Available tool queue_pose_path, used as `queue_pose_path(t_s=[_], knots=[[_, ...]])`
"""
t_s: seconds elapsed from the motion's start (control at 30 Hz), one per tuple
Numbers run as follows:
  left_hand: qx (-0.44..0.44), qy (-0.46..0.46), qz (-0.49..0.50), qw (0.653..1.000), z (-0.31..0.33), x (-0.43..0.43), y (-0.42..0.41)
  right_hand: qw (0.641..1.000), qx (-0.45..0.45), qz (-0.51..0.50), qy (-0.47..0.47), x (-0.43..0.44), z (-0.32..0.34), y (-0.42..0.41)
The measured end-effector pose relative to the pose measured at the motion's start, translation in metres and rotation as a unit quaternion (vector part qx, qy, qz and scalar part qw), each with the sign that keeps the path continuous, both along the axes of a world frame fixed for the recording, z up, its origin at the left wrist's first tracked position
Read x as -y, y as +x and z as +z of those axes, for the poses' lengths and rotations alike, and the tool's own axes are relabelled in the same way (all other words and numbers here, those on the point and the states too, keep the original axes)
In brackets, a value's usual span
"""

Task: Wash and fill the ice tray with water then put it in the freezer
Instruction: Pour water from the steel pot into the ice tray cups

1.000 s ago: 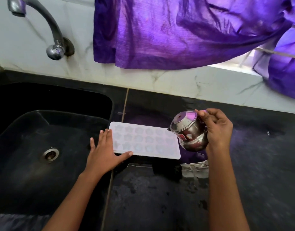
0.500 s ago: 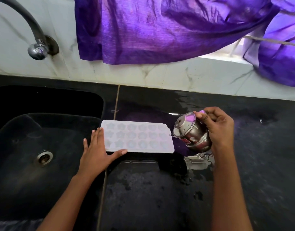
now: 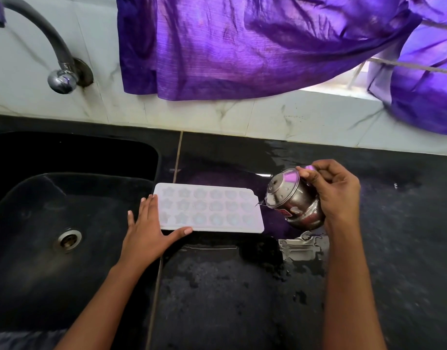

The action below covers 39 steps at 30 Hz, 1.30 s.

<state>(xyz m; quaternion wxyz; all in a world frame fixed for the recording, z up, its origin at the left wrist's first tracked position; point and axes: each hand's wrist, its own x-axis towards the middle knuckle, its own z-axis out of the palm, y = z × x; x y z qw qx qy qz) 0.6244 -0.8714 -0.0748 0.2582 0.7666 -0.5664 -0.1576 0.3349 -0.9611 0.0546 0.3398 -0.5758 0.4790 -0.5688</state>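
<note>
Tipping looks much the same as a second ago: pot (image 3: 293, 200) at centre right, mouth toward the tray (image 3: 209, 208), now only a thin dribble off the lip. My read is the pot's near empty, so the fill is either done or needs a refill; can't see cell levels. Tray hasn't moved, flat on counter (image 3: 242, 299) mid frame, beside sink (image 3: 40, 248). Left hand (image 3: 149, 236) flat, fingers straight and together, thumb spread along the near edge, pinning the left end. Right hand (image 3: 336, 193) has its fingers curled round the pot.

Shiny steel pot (image 3: 294, 198), matt white plastic ice tray (image 3: 209, 208) beside it, wet glossy black stone counter (image 3: 242, 299), silky purple cloth (image 3: 242, 41).
</note>
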Motion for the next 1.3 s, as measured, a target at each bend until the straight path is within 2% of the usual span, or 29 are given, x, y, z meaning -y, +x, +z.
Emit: queue_pose_path(t_s=[0.5, 0.77, 0.9, 1.3], knots=[[-0.002, -0.007, 0.001, 1.0, -0.003, 0.001, 0.001, 1.0, 0.007, -0.004, -0.002, -0.003, 0.003, -0.003], [-0.005, -0.008, 0.001, 1.0, -0.004, 0.001, 0.001, 0.993, 0.112, -0.002, 0.025, -0.005, 0.002, -0.003], [-0.009, -0.008, 0.001, 1.0, -0.004, 0.001, 0.001, 0.99, 0.137, 0.009, 0.037, -0.006, 0.002, 0.003], [0.002, -0.006, 0.0, 1.0, -0.005, 0.0, 0.003, 0.993, 0.096, 0.053, 0.046, -0.005, -0.003, 0.024]])
